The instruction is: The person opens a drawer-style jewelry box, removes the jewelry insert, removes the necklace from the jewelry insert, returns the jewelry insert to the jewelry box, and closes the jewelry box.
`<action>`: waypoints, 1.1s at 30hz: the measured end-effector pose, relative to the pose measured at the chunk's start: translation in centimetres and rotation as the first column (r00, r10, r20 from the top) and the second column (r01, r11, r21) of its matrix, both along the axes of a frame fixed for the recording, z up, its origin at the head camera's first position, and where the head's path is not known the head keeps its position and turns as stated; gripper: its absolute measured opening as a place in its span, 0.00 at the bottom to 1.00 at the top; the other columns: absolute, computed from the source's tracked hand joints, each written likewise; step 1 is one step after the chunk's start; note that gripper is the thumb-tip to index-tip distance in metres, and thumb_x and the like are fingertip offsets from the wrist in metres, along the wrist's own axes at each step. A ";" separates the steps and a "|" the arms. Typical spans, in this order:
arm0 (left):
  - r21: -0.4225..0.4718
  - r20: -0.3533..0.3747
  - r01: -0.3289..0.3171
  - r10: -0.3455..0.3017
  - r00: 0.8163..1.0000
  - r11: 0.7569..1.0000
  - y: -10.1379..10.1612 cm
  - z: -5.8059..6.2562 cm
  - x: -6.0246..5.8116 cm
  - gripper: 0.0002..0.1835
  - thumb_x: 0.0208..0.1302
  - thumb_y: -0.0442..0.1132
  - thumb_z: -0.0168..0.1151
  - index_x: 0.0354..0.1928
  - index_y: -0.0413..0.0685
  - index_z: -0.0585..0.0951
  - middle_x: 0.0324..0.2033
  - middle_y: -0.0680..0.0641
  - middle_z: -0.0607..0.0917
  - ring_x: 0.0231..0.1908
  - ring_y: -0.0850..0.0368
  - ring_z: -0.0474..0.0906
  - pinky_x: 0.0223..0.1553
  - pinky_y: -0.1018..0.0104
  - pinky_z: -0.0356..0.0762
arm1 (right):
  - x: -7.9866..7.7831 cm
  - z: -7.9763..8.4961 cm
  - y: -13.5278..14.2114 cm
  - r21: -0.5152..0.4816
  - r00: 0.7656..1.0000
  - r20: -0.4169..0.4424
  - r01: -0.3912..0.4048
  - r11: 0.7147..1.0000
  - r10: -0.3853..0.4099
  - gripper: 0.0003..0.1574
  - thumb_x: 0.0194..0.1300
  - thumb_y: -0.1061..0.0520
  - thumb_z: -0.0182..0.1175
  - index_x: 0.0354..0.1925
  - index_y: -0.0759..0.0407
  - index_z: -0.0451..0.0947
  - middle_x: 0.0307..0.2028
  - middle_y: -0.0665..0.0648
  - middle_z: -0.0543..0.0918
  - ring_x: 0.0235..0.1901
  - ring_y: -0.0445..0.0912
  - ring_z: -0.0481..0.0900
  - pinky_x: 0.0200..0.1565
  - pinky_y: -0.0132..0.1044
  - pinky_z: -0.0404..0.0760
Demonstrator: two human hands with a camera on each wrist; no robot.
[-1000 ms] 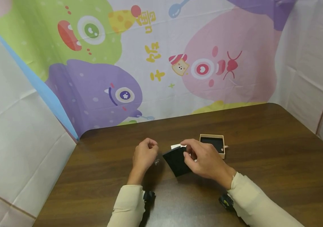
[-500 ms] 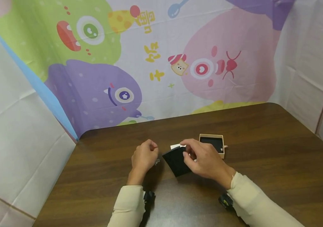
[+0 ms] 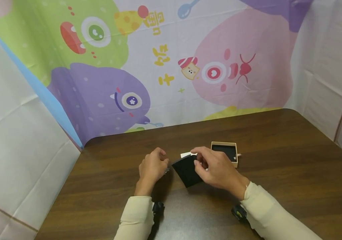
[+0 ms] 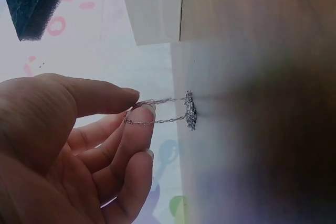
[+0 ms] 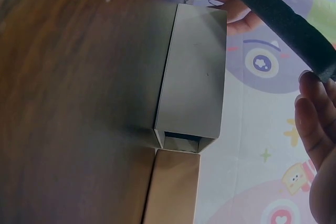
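Observation:
Between thumb and index finger my left hand [image 3: 152, 167] pinches a thin silver chain [image 4: 165, 121]. Its sparkling ornament [image 4: 190, 113] hangs in a loop just off or touching the brown table; I cannot tell which. Facing it, my right hand [image 3: 219, 170] grips a thin black foam pad [image 3: 187, 171] by one side, tilted above the table. In the head view the pad and hand hide most of a white box sleeve [image 3: 185, 154]. From the right wrist the whole sleeve [image 5: 194, 72] shows, lying between both hands with an open end.
Behind my right hand stands a shallow tan box tray [image 3: 236, 164] with a black lining and a small pull tab on its right side. A cartoon-print cloth [image 3: 171, 106] hangs along the table's back edge. Pale panels rise at both sides.
My left hand has shifted and turned very slightly, and the ornament now shows closer under its fingers. The right hand, foam pad, sleeve and tray stay where they were.

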State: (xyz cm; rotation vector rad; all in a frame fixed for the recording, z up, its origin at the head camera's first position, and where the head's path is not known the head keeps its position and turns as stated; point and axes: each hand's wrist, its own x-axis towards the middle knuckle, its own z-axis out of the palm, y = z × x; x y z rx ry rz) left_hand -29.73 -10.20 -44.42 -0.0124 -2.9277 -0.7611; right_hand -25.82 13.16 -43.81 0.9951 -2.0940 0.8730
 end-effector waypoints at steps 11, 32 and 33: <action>-0.070 -0.005 -0.026 0.025 1.000 0.997 -0.4 0.1 -0.1 0.10 0.65 0.46 0.67 0.46 0.55 0.84 0.37 0.53 0.89 0.33 0.47 0.84 0.33 0.48 0.76 | -0.1 0.0 0.1 0.006 1.000 -0.016 0.005 1.000 -0.005 0.18 0.59 0.64 0.62 0.49 0.62 0.77 0.27 0.46 0.76 0.22 0.35 0.71 0.22 0.26 0.71; -0.063 -0.074 -0.104 0.099 0.992 0.993 -0.3 0.3 -0.1 0.10 0.70 0.49 0.58 0.42 0.55 0.85 0.33 0.54 0.87 0.27 0.50 0.81 0.30 0.50 0.75 | -0.2 -0.1 0.1 0.002 1.000 -0.025 0.016 1.000 -0.016 0.18 0.59 0.64 0.61 0.50 0.63 0.77 0.26 0.46 0.76 0.21 0.36 0.72 0.23 0.27 0.71; -0.062 -0.074 -0.104 0.099 0.992 0.993 -0.3 0.3 0.0 0.10 0.70 0.49 0.58 0.42 0.55 0.85 0.32 0.55 0.87 0.27 0.51 0.81 0.30 0.50 0.75 | -0.2 -0.1 0.1 0.003 0.999 -0.027 0.021 1.000 -0.021 0.18 0.60 0.64 0.61 0.49 0.63 0.77 0.26 0.46 0.76 0.21 0.36 0.72 0.22 0.27 0.71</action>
